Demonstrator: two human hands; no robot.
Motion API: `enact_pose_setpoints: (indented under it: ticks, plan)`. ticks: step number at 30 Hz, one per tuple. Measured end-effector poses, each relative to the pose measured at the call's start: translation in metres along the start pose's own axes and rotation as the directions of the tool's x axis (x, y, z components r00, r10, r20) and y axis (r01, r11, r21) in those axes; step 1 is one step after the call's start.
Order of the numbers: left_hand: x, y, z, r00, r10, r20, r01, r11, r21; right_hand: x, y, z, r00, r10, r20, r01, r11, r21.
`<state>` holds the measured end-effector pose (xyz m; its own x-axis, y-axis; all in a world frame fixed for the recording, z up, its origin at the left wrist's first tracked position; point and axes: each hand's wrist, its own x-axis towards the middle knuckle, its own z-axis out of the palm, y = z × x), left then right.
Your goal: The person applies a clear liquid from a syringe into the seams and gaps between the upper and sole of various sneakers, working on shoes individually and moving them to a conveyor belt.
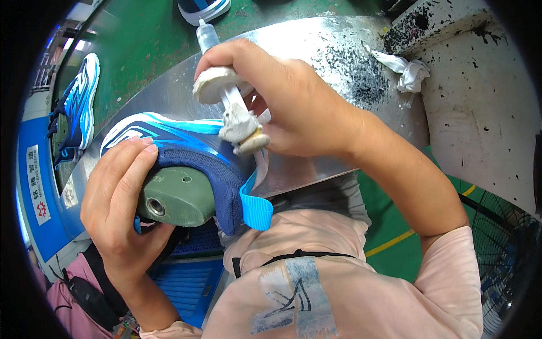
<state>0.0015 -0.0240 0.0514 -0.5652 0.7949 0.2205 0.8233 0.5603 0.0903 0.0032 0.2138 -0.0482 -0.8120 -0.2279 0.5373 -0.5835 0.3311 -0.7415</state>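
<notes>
My left hand (116, 203) grips a blue and white sneaker (195, 146), its fingers over the collar and its thumb beneath. A green shoe last (183, 195) fills the sneaker, and a bright blue pull loop (257, 209) stands out at the heel. Above the sneaker, my right hand (293, 104) is closed round a syringe (230, 100). The syringe's clear tip points away from me, past my index finger. White, lumpy material coats its flange and plunger end. My palm hides part of the barrel.
A curved metal tabletop (322, 53) with black stains lies under my hands. Crumpled white tissue (412, 73) sits at its right by a paint-spotted panel (474, 101). Another blue sneaker (82, 107) is at left, one more shoe (204, 10) at the far edge. A fan (497, 248) stands right.
</notes>
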Motion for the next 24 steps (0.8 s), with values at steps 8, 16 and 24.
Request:
enact_pose_setpoints:
  ticks: [8,16,24]
  plan:
    - [0.002,-0.001,0.001,0.999,0.032,0.001,-0.032,0.999,0.011,-0.003,0.001,0.000,0.992,0.125,-0.018,-0.122,0.985,0.121]
    - [-0.001,0.000,0.001,1.000,0.026,-0.009,-0.026,1.000,0.014,-0.006,0.003,0.001,0.977,0.210,0.026,-0.211,0.959,0.192]
    - [-0.004,0.002,0.001,1.000,0.018,-0.015,-0.017,1.000,0.012,-0.024,-0.002,-0.006,0.978,0.158,-0.138,-0.138,0.980,0.140]
